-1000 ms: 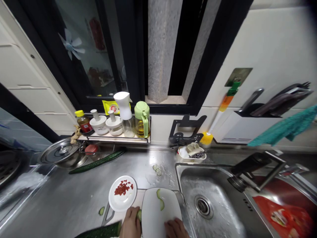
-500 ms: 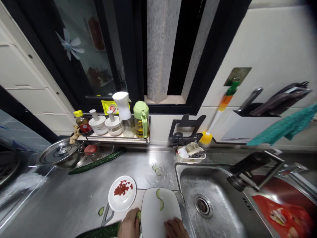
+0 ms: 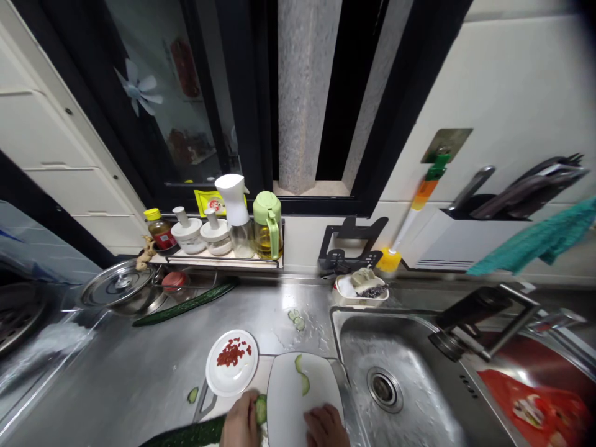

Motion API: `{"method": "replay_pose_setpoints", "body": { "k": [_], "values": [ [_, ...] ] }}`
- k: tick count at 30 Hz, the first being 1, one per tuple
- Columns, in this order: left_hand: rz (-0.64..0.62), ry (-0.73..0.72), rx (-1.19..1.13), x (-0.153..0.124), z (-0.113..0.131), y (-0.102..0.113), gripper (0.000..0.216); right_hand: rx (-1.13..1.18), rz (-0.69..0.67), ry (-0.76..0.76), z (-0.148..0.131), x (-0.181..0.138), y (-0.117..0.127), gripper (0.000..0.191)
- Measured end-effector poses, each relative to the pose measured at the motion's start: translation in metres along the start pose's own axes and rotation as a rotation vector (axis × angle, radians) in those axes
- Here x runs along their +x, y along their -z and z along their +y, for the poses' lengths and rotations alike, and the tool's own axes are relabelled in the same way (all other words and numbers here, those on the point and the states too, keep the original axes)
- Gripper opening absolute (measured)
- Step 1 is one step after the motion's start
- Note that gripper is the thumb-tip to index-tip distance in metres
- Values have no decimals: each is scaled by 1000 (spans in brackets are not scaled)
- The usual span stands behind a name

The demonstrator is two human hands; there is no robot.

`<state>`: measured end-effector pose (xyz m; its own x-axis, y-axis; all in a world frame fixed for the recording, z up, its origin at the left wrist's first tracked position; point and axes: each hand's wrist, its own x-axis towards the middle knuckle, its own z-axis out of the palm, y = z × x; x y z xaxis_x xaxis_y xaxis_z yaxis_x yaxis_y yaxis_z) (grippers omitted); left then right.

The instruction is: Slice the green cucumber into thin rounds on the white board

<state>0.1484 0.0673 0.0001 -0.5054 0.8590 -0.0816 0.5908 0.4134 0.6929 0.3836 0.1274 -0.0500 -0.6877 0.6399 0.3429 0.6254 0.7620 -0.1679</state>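
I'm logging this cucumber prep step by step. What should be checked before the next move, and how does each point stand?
1. Left hand steadies the cucumber: ok, its grip is at the cut end.
2. Right hand rests on the white plate: ok.
3. Plate has room: ok, only two slices lie on it.
4. Knife in view: not ok, none visible at the hands.
5. Round plate of red bits clear of the hands: ok.
6. Sink beside the plate: cannot tell if the plate overhangs it.
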Motion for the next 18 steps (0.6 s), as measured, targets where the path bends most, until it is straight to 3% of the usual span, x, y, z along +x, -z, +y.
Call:
{"method": "replay_pose_setpoints", "body": {
  "k": [4,10,14,18],
  "values": [
    [-47,-17,-31,0,5,10,34,183,-66,-42,-11,29,13,41],
    [-187,-89,-169,-1,20,17,28,617,-226,-303,-44,84,49,42],
    [-245,-6,-300,0,32,13,29,855,-297,-572,-49,103,66,20],
    [-315,139,-544,1,33,-1,44,942,-370,-694,-42,107,79,9]
  ]
}}
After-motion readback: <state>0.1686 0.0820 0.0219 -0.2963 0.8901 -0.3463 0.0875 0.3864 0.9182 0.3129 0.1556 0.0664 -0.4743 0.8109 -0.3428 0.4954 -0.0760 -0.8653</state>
